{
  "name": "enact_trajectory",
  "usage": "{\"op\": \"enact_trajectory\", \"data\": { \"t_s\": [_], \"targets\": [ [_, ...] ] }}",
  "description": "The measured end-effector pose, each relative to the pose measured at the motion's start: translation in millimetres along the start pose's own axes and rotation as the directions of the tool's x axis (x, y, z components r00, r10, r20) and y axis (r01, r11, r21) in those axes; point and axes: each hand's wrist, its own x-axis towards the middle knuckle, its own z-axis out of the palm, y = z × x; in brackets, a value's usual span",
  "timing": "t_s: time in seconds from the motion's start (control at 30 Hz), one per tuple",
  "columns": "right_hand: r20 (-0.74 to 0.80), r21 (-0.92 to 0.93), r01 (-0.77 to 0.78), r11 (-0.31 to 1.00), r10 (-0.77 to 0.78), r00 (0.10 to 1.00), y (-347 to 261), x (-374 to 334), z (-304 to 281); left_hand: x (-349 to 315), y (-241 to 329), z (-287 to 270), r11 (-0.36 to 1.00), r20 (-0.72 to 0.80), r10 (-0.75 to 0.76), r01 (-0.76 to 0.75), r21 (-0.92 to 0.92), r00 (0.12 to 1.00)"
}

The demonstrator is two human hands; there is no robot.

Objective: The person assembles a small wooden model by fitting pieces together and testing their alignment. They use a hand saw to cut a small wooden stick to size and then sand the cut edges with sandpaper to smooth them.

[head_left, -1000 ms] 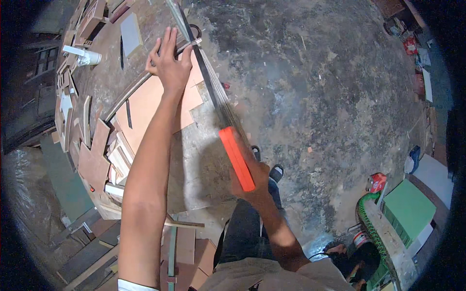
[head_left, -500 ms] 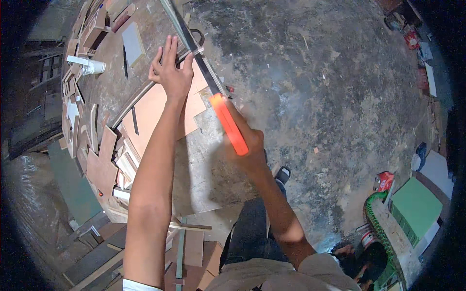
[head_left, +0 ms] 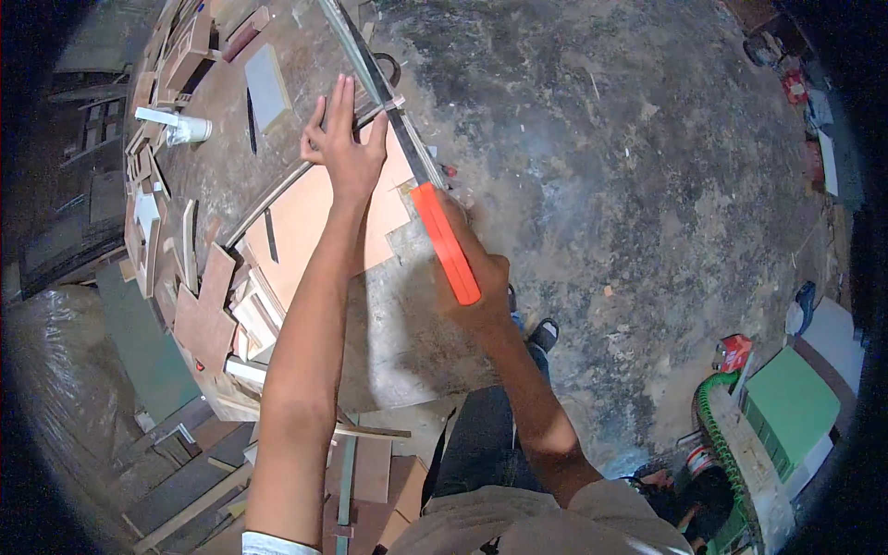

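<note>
My right hand [head_left: 483, 287] is wrapped around the orange handle [head_left: 446, 245] of a handsaw, at the table's right edge. Its long dark blade [head_left: 405, 143] runs forward and left, away from me, and meets the end of a thin wooden strip [head_left: 268, 196]. Fingers extended, my left hand [head_left: 350, 162] lies over the strip just left of the blade, pressing on it. Beneath that hand and forearm is a flat peach-coloured board [head_left: 305, 222] with a stepped edge. How deep the blade sits in the strip cannot be made out.
On the table [head_left: 407, 342] stand a white cup [head_left: 190, 129] and a pale rectangular panel [head_left: 267, 88]. Wood offcuts [head_left: 205, 310] pile up along its left side. A dark tape roll [head_left: 388, 69] lies near the blade. Lower right are a green box [head_left: 793, 398] and a green coiled hose [head_left: 710, 407].
The whole view has shifted slightly, so most things appear a little further right. My hands, the saw and the strip keep nearly the same places relative to one another.
</note>
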Motion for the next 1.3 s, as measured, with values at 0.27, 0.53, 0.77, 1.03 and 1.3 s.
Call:
{"op": "enact_trajectory", "data": {
  "t_s": [0.27, 0.53, 0.77, 1.03, 1.3],
  "targets": [
    [-0.024, -0.058, 0.086, 0.995, -0.087, 0.996, 8, 1, 0, -1, -3, 0, 1.0, 0.015, 0.012, -0.012, -0.004, 1.0],
    [-0.045, 0.017, 0.026, 1.0, -0.025, 0.999, 4, -13, 2, 0, 1, 2, 1.0, -0.028, 0.019, -0.019, -0.004, 0.999],
    [0.081, 0.002, -0.134, 0.991, 0.134, 0.988, -19, -64, -31, -3, -3, 2, 1.0, -0.047, 0.006, -0.007, -0.023, 0.999],
    [-0.072, -0.068, 0.055, 0.996, -0.059, 0.996, 17, -2, 6, 1, -2, 5, 1.0, -0.037, 0.024, -0.024, 0.001, 0.999],
    [-0.21, -0.163, 0.125, 0.979, -0.158, 0.965, 11, -28, -28, 0, -3, 3, 0.996, -0.059, 0.061, -0.057, 0.068, 0.996]
  ]
}}
